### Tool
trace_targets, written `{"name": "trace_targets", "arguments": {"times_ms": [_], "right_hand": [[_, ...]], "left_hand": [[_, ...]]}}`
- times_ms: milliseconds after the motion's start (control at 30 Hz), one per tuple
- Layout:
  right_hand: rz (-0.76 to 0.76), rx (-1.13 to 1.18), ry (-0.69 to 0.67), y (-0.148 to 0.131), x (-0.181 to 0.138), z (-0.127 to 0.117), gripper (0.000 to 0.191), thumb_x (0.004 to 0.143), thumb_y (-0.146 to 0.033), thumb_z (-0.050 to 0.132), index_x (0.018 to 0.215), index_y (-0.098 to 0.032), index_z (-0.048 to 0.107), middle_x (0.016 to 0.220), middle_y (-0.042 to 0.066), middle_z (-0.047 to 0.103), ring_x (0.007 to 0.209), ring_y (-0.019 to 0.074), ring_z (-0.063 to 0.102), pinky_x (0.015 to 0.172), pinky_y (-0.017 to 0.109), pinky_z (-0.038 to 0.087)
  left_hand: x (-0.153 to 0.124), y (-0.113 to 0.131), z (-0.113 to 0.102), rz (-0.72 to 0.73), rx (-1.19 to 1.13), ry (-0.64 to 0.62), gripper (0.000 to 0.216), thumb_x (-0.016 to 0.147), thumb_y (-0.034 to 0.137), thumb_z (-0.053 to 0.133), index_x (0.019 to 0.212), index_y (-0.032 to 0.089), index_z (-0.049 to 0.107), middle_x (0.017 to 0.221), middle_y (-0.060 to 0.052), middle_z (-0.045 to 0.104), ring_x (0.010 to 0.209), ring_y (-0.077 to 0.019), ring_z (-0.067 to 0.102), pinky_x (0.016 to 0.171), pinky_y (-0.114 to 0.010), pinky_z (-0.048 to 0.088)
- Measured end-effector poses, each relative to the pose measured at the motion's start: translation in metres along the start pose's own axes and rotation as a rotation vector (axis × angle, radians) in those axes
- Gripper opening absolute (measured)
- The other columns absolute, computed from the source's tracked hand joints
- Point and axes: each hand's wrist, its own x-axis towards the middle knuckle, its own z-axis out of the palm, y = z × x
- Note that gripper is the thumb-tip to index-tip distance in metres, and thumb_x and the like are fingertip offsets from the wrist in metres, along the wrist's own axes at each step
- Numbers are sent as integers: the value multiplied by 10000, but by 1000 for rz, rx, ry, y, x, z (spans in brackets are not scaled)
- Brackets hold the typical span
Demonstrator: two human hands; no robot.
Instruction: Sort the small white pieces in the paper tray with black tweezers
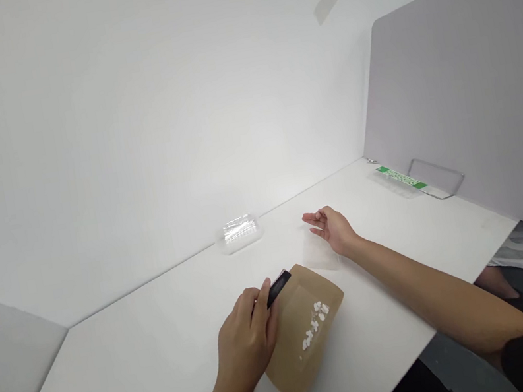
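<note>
My left hand (247, 332) is closed around a short black bar-shaped object (278, 289), whose kind I cannot make out. That hand lies against the left edge of a brown paper tray (292, 378), touching it. Small white flower-like pieces (314, 325) lie in a loose row inside the tray. Beyond the tray, my right hand (334, 229) has its fingers stretched and apart. A thin clear plastic bag (320, 254) lies beneath and beside the right hand; whether the fingertips touch it I cannot tell.
A roll of clear film (240, 231) stands by the back wall. At the far right lie a clear packet with a green-and-white strip (401, 177) and a wire stand (438, 173) under a grey partition (471, 100). A person's leg (497, 282) shows past the table's right edge.
</note>
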Motion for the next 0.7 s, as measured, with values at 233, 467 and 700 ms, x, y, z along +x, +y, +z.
{"name": "trace_targets", "arguments": {"times_ms": [233, 467, 700], "right_hand": [[0, -44, -2, 3, 3, -1, 142, 790, -276, 537, 664, -227, 498, 1121, 69, 772, 1211, 254, 665, 867, 337, 554], [-16, -94, -30, 2, -2, -1, 134, 798, -296, 542, 685, -225, 527, 1148, 66, 767, 1190, 263, 678, 825, 334, 553], [-44, -160, -49, 4, -4, 0, 156, 791, -326, 562, 683, -217, 535, 1130, 79, 758, 1151, 266, 685, 775, 319, 544]], "left_hand": [[1, 1, 0, 2, 13, -16, 441, 976, 190, 625, 1407, 143, 544, 913, -57, 665, 728, -149, 622, 556, -237, 440], [0, 2, 0, -7, 28, -17, 480, 991, 198, 605, 1458, 160, 498, 902, -55, 670, 718, -147, 620, 548, -233, 432], [1, 2, 0, -9, 36, -22, 537, 996, 203, 594, 1511, 156, 448, 904, -59, 667, 716, -148, 632, 532, -223, 433]]}}
